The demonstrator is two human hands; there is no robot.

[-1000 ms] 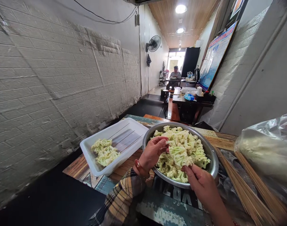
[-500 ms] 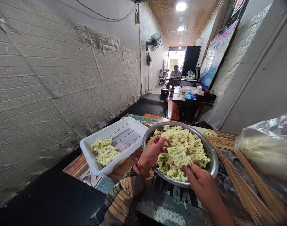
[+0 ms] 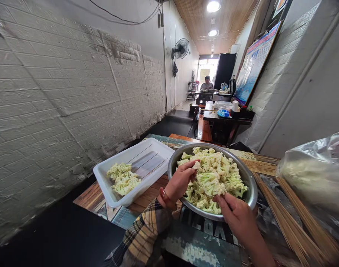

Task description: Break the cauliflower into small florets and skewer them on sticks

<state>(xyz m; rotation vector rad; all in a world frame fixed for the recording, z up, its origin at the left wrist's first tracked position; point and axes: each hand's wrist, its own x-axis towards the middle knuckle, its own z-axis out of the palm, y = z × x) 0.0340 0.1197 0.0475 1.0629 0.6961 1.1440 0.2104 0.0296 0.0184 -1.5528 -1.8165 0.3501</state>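
A wide metal bowl (image 3: 254,193) heaped with cauliflower florets (image 3: 214,159) stands before me. My left hand (image 3: 181,182) is closed over the bowl's left side, with a small pale cauliflower floret (image 3: 196,165) at its fingertips. At the front of the bowl my right hand (image 3: 237,213) pinches the lower end of a larger cauliflower floret (image 3: 211,184). Whether a stick runs through that floret is hidden. Left of the bowl, a white plastic tray (image 3: 109,196) holds thin skewers (image 3: 147,154) with cauliflower clustered on their near-left ends.
Bundles of bamboo skewers (image 3: 286,218) lie to the right, beside a clear plastic bag (image 3: 315,172) with pale contents. A brick-patterned wall (image 3: 74,92) runs along the left. Farther back, a person (image 3: 207,85) sits behind tables (image 3: 227,116).
My left hand has drawn slightly left and down, away from the larger floret, and its small floret now shows more clearly. My right hand has barely moved.
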